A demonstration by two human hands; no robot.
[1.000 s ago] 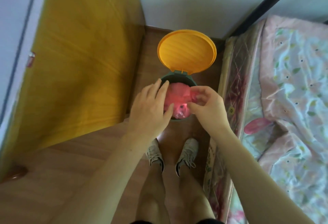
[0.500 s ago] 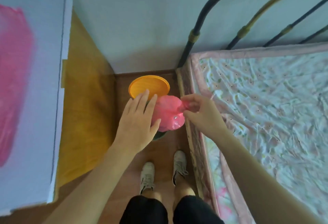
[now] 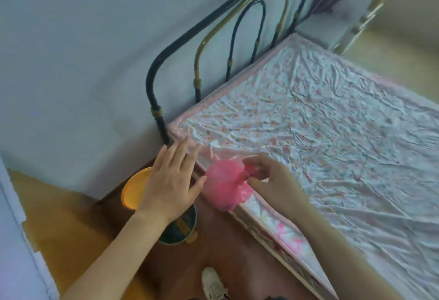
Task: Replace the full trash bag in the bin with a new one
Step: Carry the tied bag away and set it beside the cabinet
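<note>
My right hand (image 3: 273, 183) pinches the gathered top of a pink trash bag (image 3: 225, 184), which hangs in the air at the bed's edge, to the right of the bin. My left hand (image 3: 171, 180) hovers with fingers spread just left of the bag, apart from it or barely touching; it holds nothing. Below my left wrist stands the small dark green bin (image 3: 183, 228), its orange lid (image 3: 134, 189) flipped up. The bin's inside looks dark, with no pink in it.
A bed with a wrinkled floral sheet (image 3: 320, 145) fills the right side, with a black and brass metal headboard (image 3: 202, 62) against the wall. A yellow wooden cabinet (image 3: 59, 223) stands left. My shoe (image 3: 213, 285) rests on the brown floor.
The pink bag has come up out of the bin and moved right toward the bed in my right hand. The view swung up and right, showing more of the bed.
</note>
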